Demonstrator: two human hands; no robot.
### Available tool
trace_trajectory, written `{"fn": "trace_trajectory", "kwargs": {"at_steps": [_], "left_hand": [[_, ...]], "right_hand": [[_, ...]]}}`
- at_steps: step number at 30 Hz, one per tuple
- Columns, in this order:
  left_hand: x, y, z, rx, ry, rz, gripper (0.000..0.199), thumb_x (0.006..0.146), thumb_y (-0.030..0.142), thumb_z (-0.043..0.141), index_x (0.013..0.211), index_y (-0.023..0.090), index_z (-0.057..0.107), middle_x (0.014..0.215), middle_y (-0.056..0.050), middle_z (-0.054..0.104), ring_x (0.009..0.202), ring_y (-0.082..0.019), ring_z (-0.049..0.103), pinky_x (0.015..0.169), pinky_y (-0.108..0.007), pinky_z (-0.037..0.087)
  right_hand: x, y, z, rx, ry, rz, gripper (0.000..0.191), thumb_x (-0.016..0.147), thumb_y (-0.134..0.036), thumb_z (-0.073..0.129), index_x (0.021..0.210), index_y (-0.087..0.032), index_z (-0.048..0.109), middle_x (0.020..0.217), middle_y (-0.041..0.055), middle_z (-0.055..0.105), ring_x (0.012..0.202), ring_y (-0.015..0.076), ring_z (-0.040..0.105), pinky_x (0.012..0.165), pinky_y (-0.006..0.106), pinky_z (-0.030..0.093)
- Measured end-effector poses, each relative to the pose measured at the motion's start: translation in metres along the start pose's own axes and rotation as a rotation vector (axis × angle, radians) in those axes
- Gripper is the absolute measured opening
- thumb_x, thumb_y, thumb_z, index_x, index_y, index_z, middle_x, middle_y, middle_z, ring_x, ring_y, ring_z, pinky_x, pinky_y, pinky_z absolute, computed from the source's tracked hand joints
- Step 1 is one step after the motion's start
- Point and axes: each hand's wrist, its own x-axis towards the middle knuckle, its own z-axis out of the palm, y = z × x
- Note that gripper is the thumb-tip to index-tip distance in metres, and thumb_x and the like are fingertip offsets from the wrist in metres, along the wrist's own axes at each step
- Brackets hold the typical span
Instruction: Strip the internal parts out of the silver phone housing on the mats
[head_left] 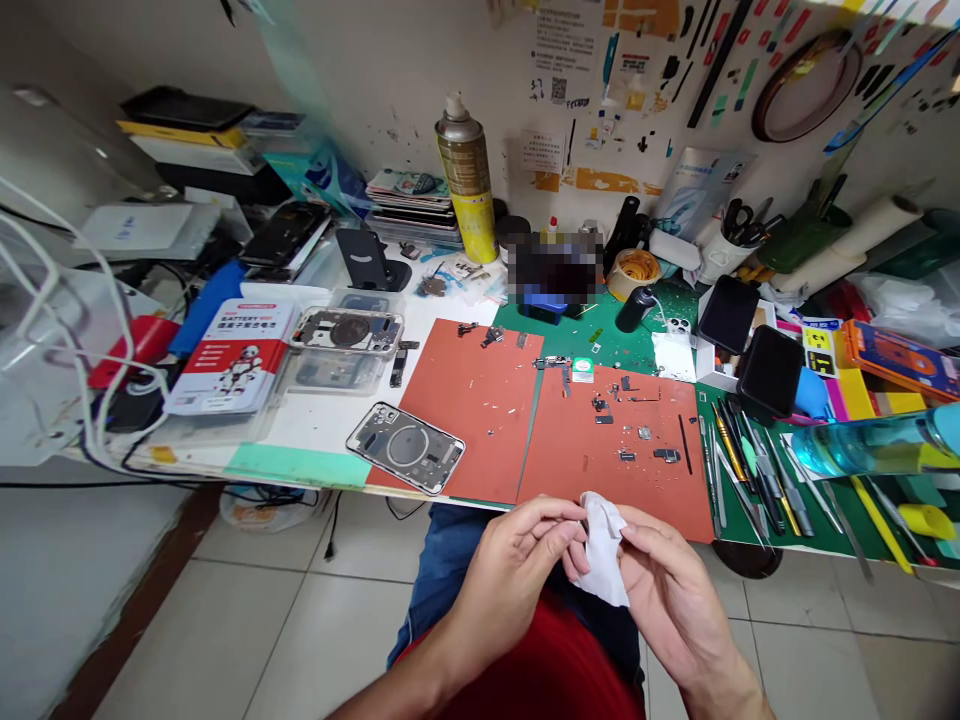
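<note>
Both hands are just in front of the table's edge, over my lap. My left hand (529, 555) is closed, its thumb and fingers pinched near a small dark item at the left side of a white tissue (602, 555); what the item is cannot be made out. Between thumb and fingers, my right hand (664, 565) grips the tissue's right side. An open phone housing (406, 446) with a round coil lies at the front edge of the left orange mat (472, 400). Small phone parts (643, 433) are scattered on the right orange mat (555, 455).
Tweezers and screwdrivers (765, 480) lie on the green mat at right, beside a blue bottle (877, 440). A yellow spray can (469, 180) stands at the back. Left of the mats are a white battery box (232, 355) and phone trays (337, 375).
</note>
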Motion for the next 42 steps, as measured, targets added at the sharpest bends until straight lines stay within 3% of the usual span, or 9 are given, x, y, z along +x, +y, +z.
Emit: {"fn": "trace_trajectory", "kwargs": {"at_steps": [6,9,14,22,29,34,38,41,42], "left_hand": [[-0.009,-0.005,-0.006,0.306,-0.020,0.124,0.016,0.105,0.029,0.061,0.117,0.023,0.069,0.091,-0.001,0.079,0.078,-0.015,0.075,0.075,-0.027,0.060],[-0.012,-0.006,-0.007,0.359,-0.031,0.118,0.003,0.105,0.026,0.060,0.106,0.024,0.062,0.087,0.002,0.075,0.077,-0.014,0.073,0.074,-0.027,0.058],[-0.013,-0.001,-0.007,0.347,-0.075,0.042,0.011,0.106,0.027,0.057,0.096,0.025,0.054,0.082,0.003,0.071,0.074,-0.014,0.069,0.072,-0.028,0.054],[-0.005,0.006,0.000,0.056,-0.108,-0.130,0.019,0.100,0.027,0.068,0.090,0.023,0.052,0.067,0.004,0.071,0.063,-0.012,0.066,0.061,-0.023,0.049],[0.002,0.012,0.000,-0.155,-0.129,-0.219,0.041,0.085,0.044,0.087,0.102,0.016,0.062,0.084,-0.005,0.079,0.064,-0.017,0.075,0.060,-0.026,0.056],[-0.004,0.009,-0.005,0.094,-0.120,-0.203,0.040,0.103,0.058,0.057,0.086,0.022,0.054,0.059,0.002,0.069,0.042,-0.012,0.061,0.045,-0.022,0.046],[-0.011,0.003,-0.011,0.365,-0.045,0.005,0.042,0.107,0.045,0.055,0.074,0.021,0.055,0.056,0.004,0.059,0.045,-0.008,0.052,0.047,-0.020,0.041],[-0.011,0.001,-0.012,0.613,-0.001,0.423,0.008,0.102,0.019,0.064,0.103,0.021,0.072,0.091,-0.004,0.075,0.076,-0.013,0.070,0.071,-0.023,0.055],[-0.010,0.001,-0.012,0.661,0.001,0.540,0.019,0.101,0.012,0.063,0.113,0.022,0.073,0.101,-0.006,0.077,0.086,-0.015,0.073,0.079,-0.024,0.057]], "right_hand": [[0.001,0.004,-0.007,-0.276,-0.006,-0.075,0.024,0.091,-0.038,0.084,0.110,-0.023,0.085,0.094,0.0066,0.074,0.083,0.0189,0.066,0.076,0.031,0.052],[0.001,0.004,-0.009,-0.540,-0.035,-0.206,0.018,0.093,-0.039,0.082,0.105,-0.025,0.086,0.096,0.0057,0.072,0.085,0.0199,0.067,0.073,0.031,0.053],[0.002,0.001,-0.004,-0.840,-0.040,-0.445,0.015,0.100,-0.037,0.073,0.100,-0.028,0.085,0.089,0.0032,0.070,0.076,0.0162,0.064,0.067,0.028,0.049],[0.006,0.010,-0.005,-0.286,-0.032,-0.005,0.027,0.084,-0.044,0.088,0.086,-0.019,0.080,0.070,0.0012,0.063,0.063,0.0130,0.050,0.063,0.027,0.040],[0.000,0.012,0.003,-0.187,0.105,-0.056,0.036,0.082,-0.050,0.089,0.100,-0.020,0.082,0.085,0.0056,0.072,0.072,0.0163,0.058,0.065,0.028,0.049],[-0.001,0.013,0.002,-0.165,0.158,-0.101,0.034,0.084,-0.045,0.089,0.107,-0.021,0.083,0.090,0.0046,0.068,0.074,0.0144,0.053,0.067,0.025,0.047],[-0.003,0.015,0.006,-0.094,0.114,-0.070,0.027,0.086,-0.041,0.088,0.104,-0.021,0.083,0.083,0.0025,0.061,0.070,0.0131,0.046,0.063,0.025,0.044],[-0.005,0.017,0.012,-0.055,0.101,-0.057,0.023,0.087,-0.040,0.087,0.100,-0.021,0.083,0.084,0.0030,0.061,0.070,0.0134,0.046,0.063,0.026,0.043],[-0.005,0.017,0.014,-0.049,0.094,-0.053,0.022,0.088,-0.040,0.086,0.098,-0.021,0.082,0.083,0.0027,0.061,0.069,0.0130,0.045,0.062,0.026,0.043]]}}
